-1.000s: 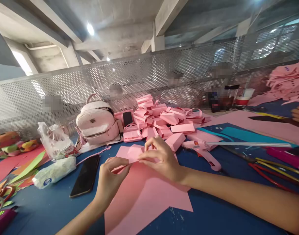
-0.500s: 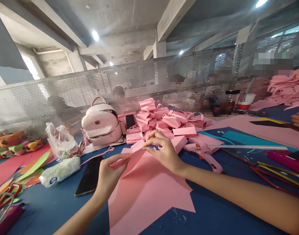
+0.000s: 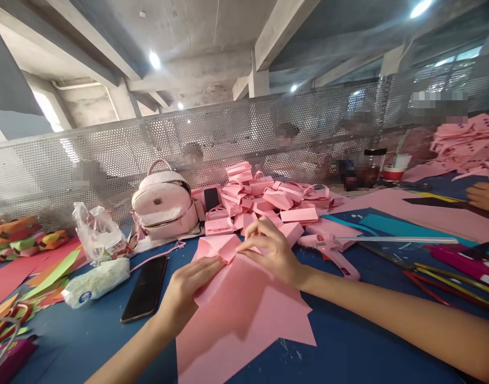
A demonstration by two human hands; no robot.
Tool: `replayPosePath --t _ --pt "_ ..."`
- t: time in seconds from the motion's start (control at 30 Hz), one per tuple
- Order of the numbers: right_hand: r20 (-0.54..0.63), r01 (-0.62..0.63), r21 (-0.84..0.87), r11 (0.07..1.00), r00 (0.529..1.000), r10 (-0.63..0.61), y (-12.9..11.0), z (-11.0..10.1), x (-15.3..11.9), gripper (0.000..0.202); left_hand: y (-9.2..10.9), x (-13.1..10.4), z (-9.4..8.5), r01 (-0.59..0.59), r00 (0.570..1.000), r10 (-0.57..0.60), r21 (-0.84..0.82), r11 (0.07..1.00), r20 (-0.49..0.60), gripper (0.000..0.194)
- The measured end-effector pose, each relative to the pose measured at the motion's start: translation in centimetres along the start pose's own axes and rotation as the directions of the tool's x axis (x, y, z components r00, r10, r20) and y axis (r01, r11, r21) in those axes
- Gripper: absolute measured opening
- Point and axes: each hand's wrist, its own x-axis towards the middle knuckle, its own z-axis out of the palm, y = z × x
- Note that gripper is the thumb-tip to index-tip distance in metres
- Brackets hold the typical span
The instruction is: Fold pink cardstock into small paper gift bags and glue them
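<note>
A folded piece of pink paper (image 3: 218,248) is between my two hands, over a larger pink sheet (image 3: 224,336) lying on the blue table. My left hand (image 3: 190,280) holds its near left side, fingers together over the paper and the thumb hidden. With thumb and fingertips, my right hand (image 3: 272,250) pinches the paper's right edge. Just beyond my hands, many small pink paper boxes (image 3: 300,215) are heaped. To the right of my right hand lies a pink glue gun (image 3: 328,248) with a long glue stick in its back.
A black phone (image 3: 144,290), a tissue pack (image 3: 96,282) and a pale pink backpack (image 3: 164,205) are at the left. Scissors (image 3: 448,274) with red and yellow handles and teal paper (image 3: 404,229) lie right. Another person's hand (image 3: 484,196) is at the far right.
My left hand has turned palm-down and moved right onto the paper. The lifted pink flap is now folded down flatter. My right hand keeps its pinch almost in place.
</note>
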Motion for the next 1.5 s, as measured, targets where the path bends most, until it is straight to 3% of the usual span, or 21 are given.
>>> replayPosePath --t 0.03,0.1,0.2,0.27,0.33,0.47,0.53,0.63,0.7,0.77,0.97,1.2,1.4,1.5 --pt "0.040 0.128 -0.113 0.985 0.991 -0.124 0.4 -0.3 -0.6 0.019 0.0 -0.2 0.2 -0.094 0.995 0.092 0.065 0.993 0.029 0.036" --pt "0.182 0.368 -0.259 0.893 0.927 -0.329 1.3 -0.5 -2.0 0.023 0.2 -0.9 0.9 -0.200 0.977 0.185 0.156 0.967 0.108 0.038" --pt "0.351 0.585 -0.293 0.756 0.802 -0.484 2.1 -0.3 -4.1 0.026 1.4 -2.0 2.6 -0.207 0.955 0.158 0.183 0.961 0.251 0.032" --pt "0.409 0.652 -0.254 0.715 0.742 -0.531 2.3 0.1 -5.1 0.027 2.2 -2.7 3.5 -0.141 0.935 0.075 0.169 0.975 0.348 0.030" --pt "0.443 0.682 -0.209 0.701 0.705 -0.554 2.3 0.4 -5.6 0.027 2.8 -3.1 3.8 -0.049 0.897 -0.029 0.164 0.985 0.441 0.041" --pt "0.490 0.682 -0.149 0.716 0.680 -0.546 2.6 0.5 -5.5 0.028 3.2 -3.3 3.1 0.044 0.822 -0.129 0.164 0.985 0.555 0.061" --pt "0.486 0.638 -0.109 0.762 0.703 -0.519 2.8 0.2 -5.3 0.026 3.1 -3.1 2.6 0.061 0.792 -0.151 0.169 0.984 0.591 0.059" --pt "0.387 0.448 -0.052 0.893 0.833 -0.395 3.0 -0.1 -5.0 0.026 3.0 -2.6 2.3 0.026 0.760 -0.121 0.157 0.987 0.639 0.067" --pt "0.303 0.270 -0.014 0.963 0.919 -0.254 3.1 -0.2 -4.9 0.031 2.8 -2.4 2.3 -0.020 0.761 -0.076 0.140 0.990 0.644 0.081" --pt "0.245 0.124 0.027 0.992 0.961 -0.127 3.3 -0.2 -4.9 0.035 2.6 -2.1 2.5 -0.029 0.771 -0.060 0.129 0.991 0.634 0.085" --pt "0.250 -0.067 0.091 0.994 0.967 0.042 3.8 0.1 -5.1 0.038 1.5 -1.3 3.4 -0.020 0.796 -0.051 0.110 0.994 0.603 0.083" --pt "0.297 -0.049 0.121 0.991 0.955 0.011 3.8 0.4 -5.4 0.040 0.5 -1.7 4.1 -0.191 0.814 0.080 0.135 0.972 0.575 0.078" --pt "0.282 -0.013 0.099 0.995 0.959 -0.015 3.7 0.4 -5.5 0.035 1.5 -1.8 2.3 -0.281 0.777 0.098 0.203 0.938 0.622 0.079" --pt "0.268 -0.003 0.084 0.996 0.963 -0.020 3.7 0.5 -5.6 0.035 2.2 -2.6 1.9 -0.314 0.807 0.094 0.288 0.905 0.584 0.086"
